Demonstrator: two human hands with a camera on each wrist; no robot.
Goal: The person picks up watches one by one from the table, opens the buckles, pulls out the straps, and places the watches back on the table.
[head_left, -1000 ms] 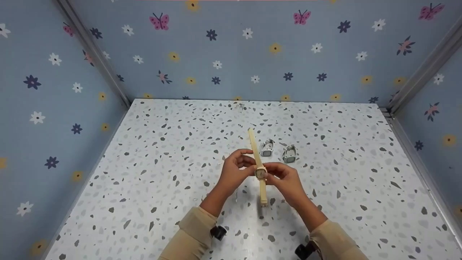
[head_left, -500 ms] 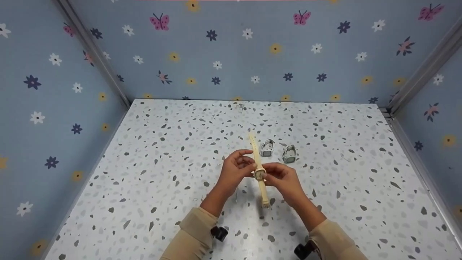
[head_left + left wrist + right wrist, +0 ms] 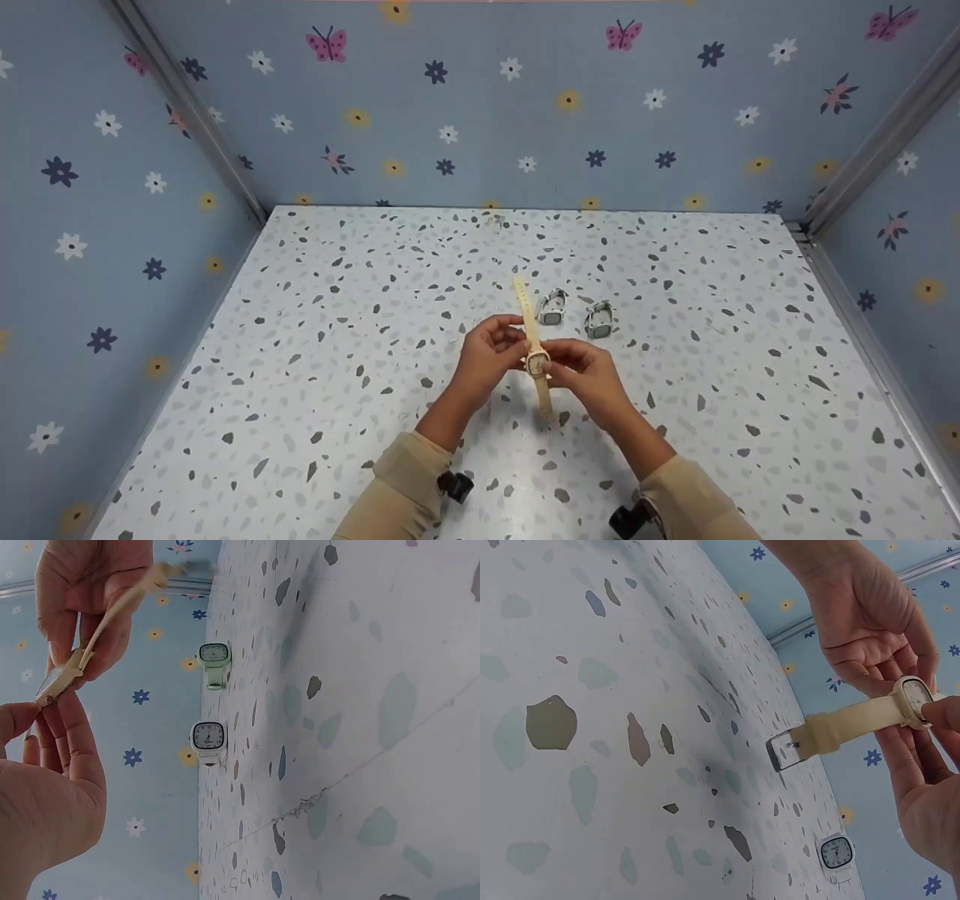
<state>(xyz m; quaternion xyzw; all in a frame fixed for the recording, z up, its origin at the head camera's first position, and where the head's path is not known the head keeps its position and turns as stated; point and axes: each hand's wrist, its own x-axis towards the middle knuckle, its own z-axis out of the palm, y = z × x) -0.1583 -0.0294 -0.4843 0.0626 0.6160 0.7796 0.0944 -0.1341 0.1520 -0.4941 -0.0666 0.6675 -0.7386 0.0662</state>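
A cream wristwatch (image 3: 538, 364) with its strap unfastened is held up over the table between both hands. My left hand (image 3: 487, 358) pinches it at the left of the case, thumb on top. From the other side, my right hand (image 3: 592, 373) grips the case with its thumb on the dial edge. The holed strap end points away from me. The metal buckle (image 3: 784, 751) hangs from the near end in the right wrist view. Beyond the hands, a white watch (image 3: 209, 736) and a pale green watch (image 3: 215, 654) stand on the table, straps looped.
The speckled white table (image 3: 337, 300) is enclosed by blue walls (image 3: 495, 112) patterned with flowers and butterflies. Metal frame posts (image 3: 195, 105) run along the corners. Dark wrist cameras (image 3: 456, 487) sit at the beige sleeves (image 3: 405, 472).
The cream watch has tilted slightly in the hands: its far strap end sits lower, with the holes now showing, and the buckle end has shifted a little. Both hands keep their grip.
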